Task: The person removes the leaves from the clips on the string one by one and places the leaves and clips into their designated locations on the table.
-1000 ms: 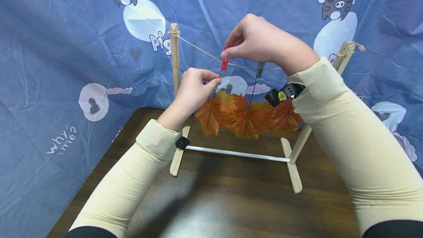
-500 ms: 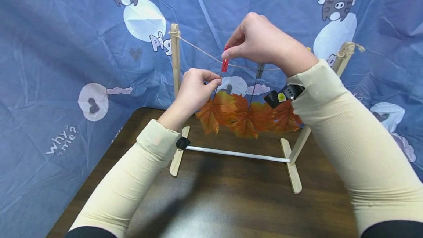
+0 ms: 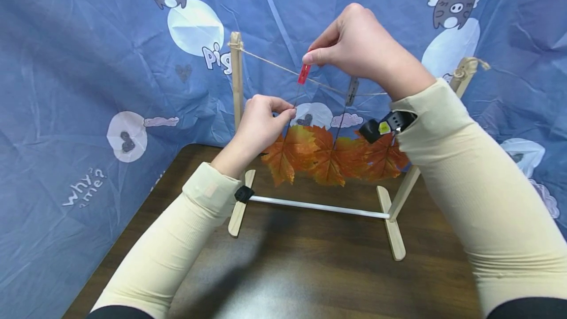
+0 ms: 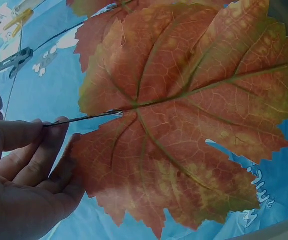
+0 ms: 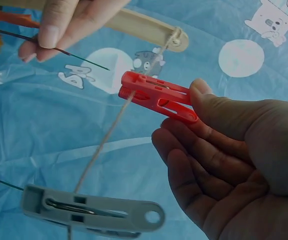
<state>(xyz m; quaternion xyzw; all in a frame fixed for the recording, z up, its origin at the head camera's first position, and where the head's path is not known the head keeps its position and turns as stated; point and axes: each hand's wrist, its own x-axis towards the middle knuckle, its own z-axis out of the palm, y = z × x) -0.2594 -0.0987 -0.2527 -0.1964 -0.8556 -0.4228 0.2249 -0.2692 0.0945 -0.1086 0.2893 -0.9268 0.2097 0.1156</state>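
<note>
My left hand (image 3: 266, 119) pinches the thin stem (image 4: 83, 119) of an orange artificial maple leaf (image 4: 184, 100), which hangs below the fingers. Higher up and to the right, my right hand (image 3: 361, 46) pinches a red clothespin (image 5: 159, 97) between thumb and fingers. The clothespin's front end sits over the twine (image 5: 103, 137). In the right wrist view the stem's green tip stands just short of the clothespin, apart from it. A grey clothespin (image 5: 93, 207) on the same twine holds the stem of another maple leaf (image 3: 330, 161).
The twine runs between two wooden posts (image 3: 236, 82) joined low down by a white rod (image 3: 319, 206). A third orange leaf (image 3: 385, 159) hangs at the right, partly behind the wrist camera. A yellow clothespin (image 4: 21, 21) shows in the left wrist view. The stand is on a brown table (image 3: 319, 279).
My right hand has risen slightly to the right with the red clothespin, widening its gap from my left hand. The grey clothespin tilts more. My left hand has barely moved.
</note>
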